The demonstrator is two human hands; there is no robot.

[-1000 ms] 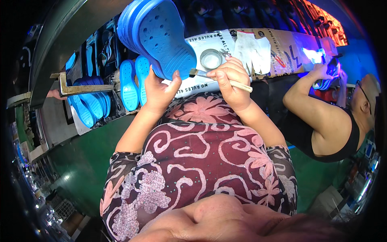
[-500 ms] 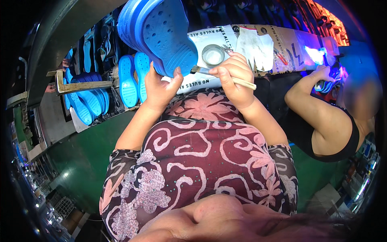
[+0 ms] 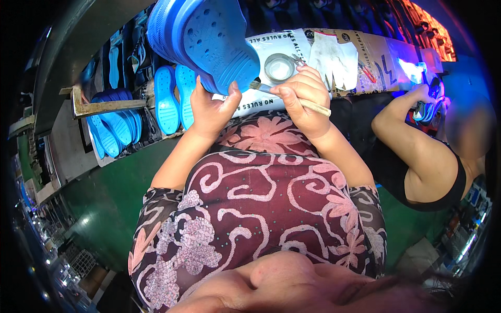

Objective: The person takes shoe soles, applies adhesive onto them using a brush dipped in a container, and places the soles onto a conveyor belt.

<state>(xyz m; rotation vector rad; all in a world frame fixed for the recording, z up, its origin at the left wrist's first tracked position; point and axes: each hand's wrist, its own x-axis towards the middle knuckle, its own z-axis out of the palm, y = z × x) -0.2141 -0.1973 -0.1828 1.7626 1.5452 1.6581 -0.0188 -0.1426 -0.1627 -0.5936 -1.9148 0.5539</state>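
Note:
My left hand (image 3: 210,108) grips a stack of blue foam shoe soles (image 3: 216,44) by its near end, thumb raised at the edge. The top sole has small holes and a ribbed patch facing me. In my right hand (image 3: 307,101) is a flat paintbrush (image 3: 316,108) with a pale handle, held between thumb and fingers. Its bristles meet the near right edge of the top sole. Just beyond that hand stands a round glass dish (image 3: 279,68) with pale content.
More blue soles (image 3: 167,101) lie on the left, beside a wooden bar (image 3: 107,108). A white glove (image 3: 334,60) rests on the cardboard-covered bench (image 3: 381,62). At right, a co-worker's arm (image 3: 412,133) holds a shoe (image 3: 430,101) near a bright light.
The brush tip has moved from just off the sole's edge onto it. The stack of soles has shifted slightly; both hands keep their holds.

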